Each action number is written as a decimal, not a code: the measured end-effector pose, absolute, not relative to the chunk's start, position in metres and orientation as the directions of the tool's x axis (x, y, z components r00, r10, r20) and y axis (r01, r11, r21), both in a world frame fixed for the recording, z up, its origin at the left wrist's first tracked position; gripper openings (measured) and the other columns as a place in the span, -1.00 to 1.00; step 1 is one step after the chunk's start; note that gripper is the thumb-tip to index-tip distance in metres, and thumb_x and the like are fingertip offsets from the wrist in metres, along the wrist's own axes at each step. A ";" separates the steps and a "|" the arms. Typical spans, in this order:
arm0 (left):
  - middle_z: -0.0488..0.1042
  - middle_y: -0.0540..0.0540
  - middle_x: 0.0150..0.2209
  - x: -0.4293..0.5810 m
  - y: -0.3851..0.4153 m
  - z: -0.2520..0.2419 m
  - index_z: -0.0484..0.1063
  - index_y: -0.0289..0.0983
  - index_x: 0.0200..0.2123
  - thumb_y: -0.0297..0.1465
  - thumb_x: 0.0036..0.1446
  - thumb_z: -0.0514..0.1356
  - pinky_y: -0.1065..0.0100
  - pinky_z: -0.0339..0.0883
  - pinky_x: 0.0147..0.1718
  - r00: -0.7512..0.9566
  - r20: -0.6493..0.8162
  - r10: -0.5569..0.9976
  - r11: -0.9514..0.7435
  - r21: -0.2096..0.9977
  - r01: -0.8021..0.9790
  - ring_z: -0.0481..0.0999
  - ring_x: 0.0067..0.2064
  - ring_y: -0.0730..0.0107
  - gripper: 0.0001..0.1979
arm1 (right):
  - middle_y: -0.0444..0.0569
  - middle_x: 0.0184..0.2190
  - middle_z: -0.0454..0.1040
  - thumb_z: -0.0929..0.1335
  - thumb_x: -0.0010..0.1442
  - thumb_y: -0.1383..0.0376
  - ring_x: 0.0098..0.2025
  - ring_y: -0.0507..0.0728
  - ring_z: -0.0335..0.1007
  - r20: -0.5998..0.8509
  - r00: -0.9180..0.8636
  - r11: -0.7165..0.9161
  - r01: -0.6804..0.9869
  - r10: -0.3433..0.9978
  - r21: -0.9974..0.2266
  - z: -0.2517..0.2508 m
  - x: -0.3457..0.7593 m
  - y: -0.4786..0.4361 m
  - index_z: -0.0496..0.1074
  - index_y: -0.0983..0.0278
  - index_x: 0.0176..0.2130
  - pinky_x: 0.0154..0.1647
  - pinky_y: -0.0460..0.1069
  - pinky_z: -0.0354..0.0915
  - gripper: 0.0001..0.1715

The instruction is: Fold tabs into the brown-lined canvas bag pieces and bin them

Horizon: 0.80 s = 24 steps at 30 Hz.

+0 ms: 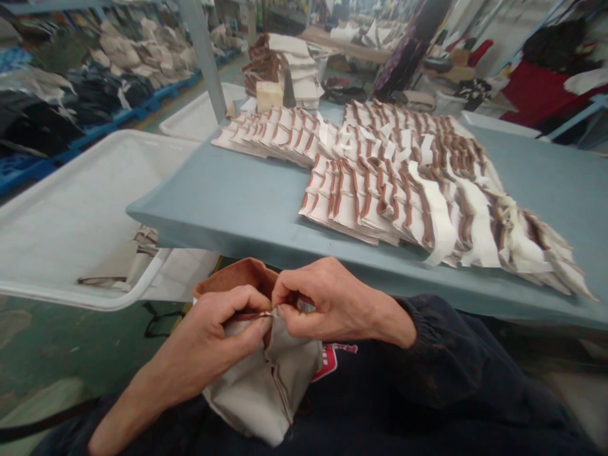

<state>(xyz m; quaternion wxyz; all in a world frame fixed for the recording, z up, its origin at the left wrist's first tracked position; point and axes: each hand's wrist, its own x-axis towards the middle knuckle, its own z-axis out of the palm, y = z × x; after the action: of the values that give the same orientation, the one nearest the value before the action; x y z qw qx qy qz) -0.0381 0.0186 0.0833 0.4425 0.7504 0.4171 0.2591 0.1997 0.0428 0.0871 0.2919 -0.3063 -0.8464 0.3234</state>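
Note:
Both of my hands work close to my lap on one fabric piece point(266, 386), grey-white cloth with a brown lining and brown edging. My left hand point(223, 332) pinches its folded edge from the left, fingers closed. From the right, my right hand point(327, 304) pinches the same edge, its fingertips meeting those of the left. The lower part of the piece hangs over my dark sleeve. Beyond my hands, on the blue-grey table point(228, 202), lie fanned rows of similar white and brown pieces point(380, 183).
A white tub point(61, 221) stands at the left with a few pieces point(137, 244) at its edge. A second tub point(194, 117), a metal post point(204, 60) and stacked pieces point(285, 69) lie behind. Shelves of fabric point(95, 69) fill the far left.

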 end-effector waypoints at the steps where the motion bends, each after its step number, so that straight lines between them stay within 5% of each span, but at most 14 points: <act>1: 0.57 0.12 -0.48 -0.037 0.019 0.084 0.60 -0.20 -0.38 -0.41 0.28 0.24 0.49 0.32 -0.43 0.511 0.019 0.859 -0.257 0.880 0.399 0.50 -0.45 0.48 -0.82 | -0.24 -0.54 0.47 0.38 0.23 0.40 -0.54 -0.06 0.24 0.283 -0.642 0.596 0.342 0.713 -0.727 0.087 0.199 0.043 0.56 0.28 -0.32 -0.43 -0.11 0.08 -0.87; 15: 0.43 0.13 -0.56 -0.042 0.019 0.083 0.56 -0.21 -0.49 -0.37 0.22 0.23 0.53 0.22 -0.52 0.474 0.000 0.880 -0.219 0.886 0.408 0.36 -0.52 0.53 -0.77 | -0.24 -0.51 0.56 0.39 0.37 0.36 -0.56 -0.06 0.29 0.391 -0.669 0.698 0.274 0.632 -0.661 0.076 0.202 0.040 0.58 0.25 -0.15 -0.46 -0.12 0.10 -0.88; 24: 0.57 0.06 -0.52 -0.046 0.020 0.082 0.66 -0.23 -0.44 -0.33 0.27 0.27 0.53 0.28 -0.50 0.519 -0.082 0.851 -0.122 0.930 0.346 0.45 -0.50 0.50 -0.76 | -0.20 -0.56 0.54 0.29 0.46 0.43 -0.59 0.01 0.26 0.472 -0.715 0.856 0.450 0.516 -0.255 0.081 0.198 0.034 0.57 0.25 -0.20 -0.50 0.01 -0.04 -0.73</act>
<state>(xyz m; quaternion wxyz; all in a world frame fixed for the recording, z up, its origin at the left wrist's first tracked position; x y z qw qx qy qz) -0.0461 0.0197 0.0824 0.5098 0.7067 0.4234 0.2476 0.1976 0.0339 0.0809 0.2726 -0.2613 -0.9240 0.0609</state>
